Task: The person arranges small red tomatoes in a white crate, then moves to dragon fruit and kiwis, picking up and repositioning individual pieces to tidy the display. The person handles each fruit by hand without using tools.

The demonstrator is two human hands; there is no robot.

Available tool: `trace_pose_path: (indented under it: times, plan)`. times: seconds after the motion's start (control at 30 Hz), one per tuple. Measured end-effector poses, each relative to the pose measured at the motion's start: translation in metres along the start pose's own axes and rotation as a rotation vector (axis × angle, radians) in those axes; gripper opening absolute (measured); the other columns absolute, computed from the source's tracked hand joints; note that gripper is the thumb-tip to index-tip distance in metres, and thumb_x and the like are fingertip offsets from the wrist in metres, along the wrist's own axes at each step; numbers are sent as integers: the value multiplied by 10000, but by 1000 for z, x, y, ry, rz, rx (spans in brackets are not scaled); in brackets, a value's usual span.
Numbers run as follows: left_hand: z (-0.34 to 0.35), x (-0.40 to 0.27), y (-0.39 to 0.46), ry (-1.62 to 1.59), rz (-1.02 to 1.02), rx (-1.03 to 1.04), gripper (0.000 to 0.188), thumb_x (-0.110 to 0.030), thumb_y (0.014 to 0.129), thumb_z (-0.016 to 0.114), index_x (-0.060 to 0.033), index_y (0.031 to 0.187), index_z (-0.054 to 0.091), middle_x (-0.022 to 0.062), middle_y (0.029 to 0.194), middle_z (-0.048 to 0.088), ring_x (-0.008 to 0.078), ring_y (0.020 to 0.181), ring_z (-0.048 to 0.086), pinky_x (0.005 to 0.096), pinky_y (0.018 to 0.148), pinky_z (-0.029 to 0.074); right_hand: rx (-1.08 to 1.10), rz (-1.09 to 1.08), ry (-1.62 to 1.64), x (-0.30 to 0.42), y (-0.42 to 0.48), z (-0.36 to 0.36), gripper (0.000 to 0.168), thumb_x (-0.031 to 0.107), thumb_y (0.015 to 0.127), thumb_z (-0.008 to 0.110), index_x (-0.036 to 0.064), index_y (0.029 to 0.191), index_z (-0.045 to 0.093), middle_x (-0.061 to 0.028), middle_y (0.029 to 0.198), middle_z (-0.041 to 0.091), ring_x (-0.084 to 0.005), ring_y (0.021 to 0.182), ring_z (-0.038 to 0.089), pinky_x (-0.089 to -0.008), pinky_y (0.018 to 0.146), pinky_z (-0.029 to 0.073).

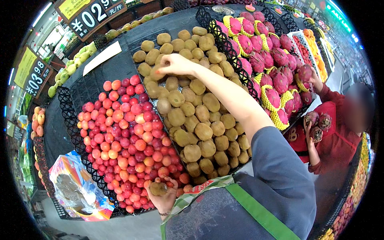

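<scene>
My left hand (164, 198) is low in front of me, over the near edge of the plums (129, 132), with a brown kiwifruit (158, 189) in its palm and fingers. Stretched across the sloping heap of kiwifruit (207, 132) is my right arm. Near the upper left of that heap, my right hand (177, 65) has its fingers bent around another kiwifruit (157, 73), which looks slightly blurred. The red and orange plums lie directly left of the kiwifruit.
Black lattice dividers (229, 49) separate the kiwifruit from dragon fruit (267, 57), some in yellow foam nets. At right, a person in red (327, 132) holds dragon fruit. A colourful carton with clear plastic (79, 189) stands lower left. Price signs (90, 18) hang at upper left.
</scene>
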State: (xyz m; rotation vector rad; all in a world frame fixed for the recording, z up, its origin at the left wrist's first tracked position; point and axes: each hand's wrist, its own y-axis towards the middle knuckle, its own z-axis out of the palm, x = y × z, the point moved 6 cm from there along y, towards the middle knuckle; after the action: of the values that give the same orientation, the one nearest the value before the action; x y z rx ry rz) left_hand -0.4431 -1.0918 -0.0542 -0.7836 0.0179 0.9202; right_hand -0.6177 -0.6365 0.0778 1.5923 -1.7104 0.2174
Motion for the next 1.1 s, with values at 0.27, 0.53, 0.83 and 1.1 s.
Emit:
trace_pose_path:
  times: [0.27, 0.53, 0.83, 1.1]
  plan:
    - [-4, -6, 9, 374, 202, 124, 294, -401, 969, 648, -119, 1023, 586, 77, 1086, 584, 279, 1040, 558, 480, 945, 473, 158, 276, 1329, -5, -31, 21, 485, 279, 1029, 729, 84, 1434, 546, -102, 1192, 728, -172, 918, 735, -313, 830, 624]
    - [2, -1, 13, -26, -79, 263, 187, -245, 1015, 573, -79, 1103, 584, 63, 1118, 609, 243, 1109, 572, 469, 962, 504, 200, 364, 1425, 24, -68, 28, 476, 369, 1033, 715, 84, 1388, 579, -158, 1084, 757, -155, 807, 727, -261, 686, 586]
    - [71, 10, 36, -262, -247, 552, 429, -344, 1045, 554, -90, 1374, 661, 112, 1504, 600, 243, 1367, 540, 487, 1186, 401, 300, 395, 924, 103, -143, 53, 433, 402, 1028, 716, 56, 1287, 689, -10, 1152, 730, -77, 925, 661, -238, 744, 516]
    - [69, 33, 27, -147, -410, 662, 480, -449, 1017, 552, -176, 1404, 626, 89, 1431, 633, 295, 1382, 530, 537, 1179, 396, 59, 27, 160, 193, -199, 64, 441, 334, 918, 795, 58, 1229, 649, -118, 1083, 717, -267, 1054, 683, -408, 920, 548]
